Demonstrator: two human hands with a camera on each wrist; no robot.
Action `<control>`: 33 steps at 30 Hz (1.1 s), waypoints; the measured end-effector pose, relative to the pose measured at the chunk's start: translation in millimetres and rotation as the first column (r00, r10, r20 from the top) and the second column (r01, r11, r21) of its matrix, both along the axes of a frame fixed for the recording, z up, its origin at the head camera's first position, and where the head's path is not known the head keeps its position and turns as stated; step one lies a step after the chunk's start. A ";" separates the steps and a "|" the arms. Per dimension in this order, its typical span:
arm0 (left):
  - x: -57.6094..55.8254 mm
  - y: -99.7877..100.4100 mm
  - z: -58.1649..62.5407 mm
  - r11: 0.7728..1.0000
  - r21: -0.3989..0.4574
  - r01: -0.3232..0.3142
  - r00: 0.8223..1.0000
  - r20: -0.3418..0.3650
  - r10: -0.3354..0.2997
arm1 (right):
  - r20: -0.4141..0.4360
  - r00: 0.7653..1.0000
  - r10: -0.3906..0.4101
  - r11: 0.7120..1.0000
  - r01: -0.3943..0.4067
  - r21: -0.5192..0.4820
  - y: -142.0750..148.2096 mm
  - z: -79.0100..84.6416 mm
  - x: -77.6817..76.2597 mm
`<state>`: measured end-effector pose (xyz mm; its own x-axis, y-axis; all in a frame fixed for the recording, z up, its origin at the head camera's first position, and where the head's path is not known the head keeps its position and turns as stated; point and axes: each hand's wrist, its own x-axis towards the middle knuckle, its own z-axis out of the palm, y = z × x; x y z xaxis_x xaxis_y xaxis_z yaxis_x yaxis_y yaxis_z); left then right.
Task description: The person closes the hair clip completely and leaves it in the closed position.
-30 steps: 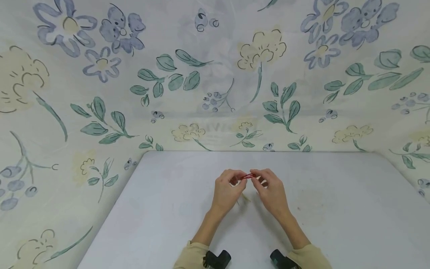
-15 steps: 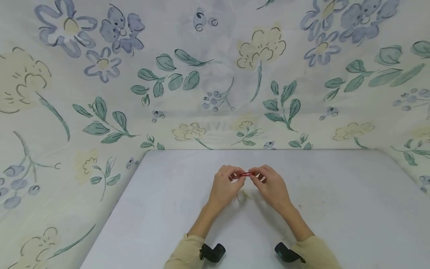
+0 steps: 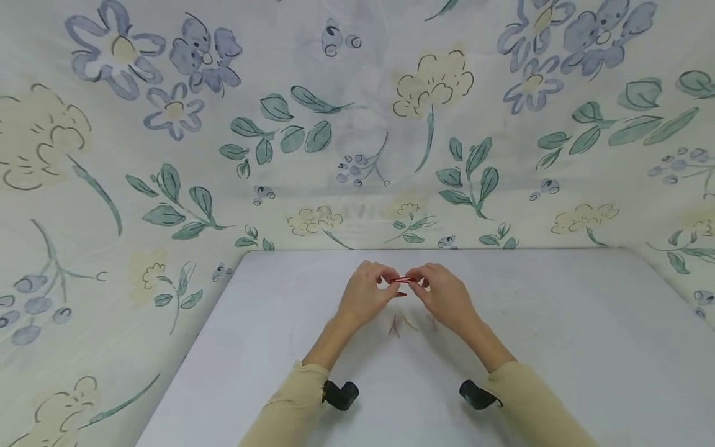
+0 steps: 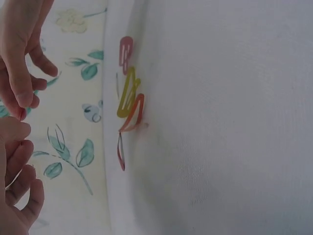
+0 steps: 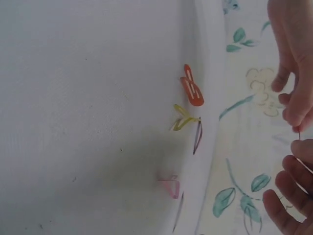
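Note:
A red snap hair clip (image 3: pixel 403 280) is pinched at its two ends between the fingertips of my left hand (image 3: pixel 360 298) and right hand (image 3: pixel 447 298), above the table's far part. Only a thin red bit of it shows in the wrist views. Beneath the hands a dark red clip (image 4: pixel 121 152) stands near the far edge. Nearer me are an orange clip (image 5: pixel 192 90), a yellow clip (image 5: pixel 181 119) and a pink clip (image 4: pixel 125 51); the orange and yellow ones look bent open.
The white table (image 3: pixel 251 347) ends at a far edge against floral cloth (image 3: pixel 357 124). A thin dark strip (image 5: pixel 179 211) lies by that edge near the pink clip. Black wrist cameras (image 3: pixel 341 395) hang below both forearms.
Both hands have moved away from me and slightly left, holding the red hair clip. The orange, yellow, pink and dark red clips show more clearly below them now.

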<state>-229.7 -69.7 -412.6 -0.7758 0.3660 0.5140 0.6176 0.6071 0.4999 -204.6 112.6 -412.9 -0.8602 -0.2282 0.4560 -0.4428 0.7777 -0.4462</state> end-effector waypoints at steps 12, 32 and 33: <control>-13.2 -2.5 -16.5 0.991 -0.119 -0.060 0.984 0.161 0.079 | 0.227 0.972 -0.059 0.998 0.049 0.051 -8.7 -16.3 -18.4; -15.8 -4.0 -37.9 0.970 -0.232 -0.073 0.939 0.311 0.146 | 0.313 0.948 -0.062 0.988 0.013 0.156 -19.4 -40.5 -28.7; -16.0 -4.0 -38.8 0.968 -0.241 -0.071 0.939 0.311 0.146 | 0.316 0.947 -0.062 0.987 0.012 0.158 -19.5 -41.3 -28.6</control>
<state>-245.7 -73.7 -451.4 -0.9274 0.3456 0.1429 0.3686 0.7800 0.5058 -233.2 93.2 -454.1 -0.9639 -0.2385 0.1185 -0.2663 0.8605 -0.4343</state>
